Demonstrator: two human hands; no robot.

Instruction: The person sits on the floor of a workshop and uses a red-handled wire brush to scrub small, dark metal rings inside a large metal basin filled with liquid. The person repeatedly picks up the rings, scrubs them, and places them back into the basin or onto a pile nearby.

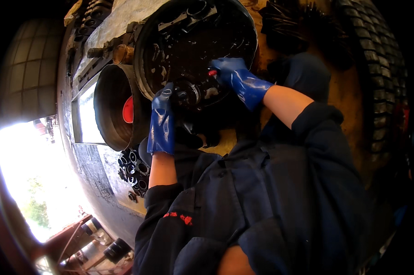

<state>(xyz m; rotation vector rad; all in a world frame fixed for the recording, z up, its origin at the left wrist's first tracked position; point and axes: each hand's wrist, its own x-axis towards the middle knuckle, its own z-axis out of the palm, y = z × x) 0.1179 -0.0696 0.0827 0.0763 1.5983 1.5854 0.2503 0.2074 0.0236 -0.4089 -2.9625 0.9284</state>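
Both my hands wear wet blue rubber gloves over a wide round basin (141, 68) of dark, oily liquid. My left hand (163, 98) is at the basin's near left rim, its fingers closed on the edge of a ring-shaped dark metal part (195, 94). My right hand (230, 71) is a little farther right and higher, wrapped round a tool with a red handle end (212, 73). The tool's working end is hidden in glare and dark liquid, so its kind does not show. Larger metal parts (200, 10) lie at the basin's far side.
Left of the basin stands an open metal drum (115, 103) with a red round thing (128, 110) inside. Several dark ring parts (134, 167) lie near my left forearm. A large treaded tyre (376, 68) stands at the right. Dark bundled pieces (285, 25) lie beyond the basin.
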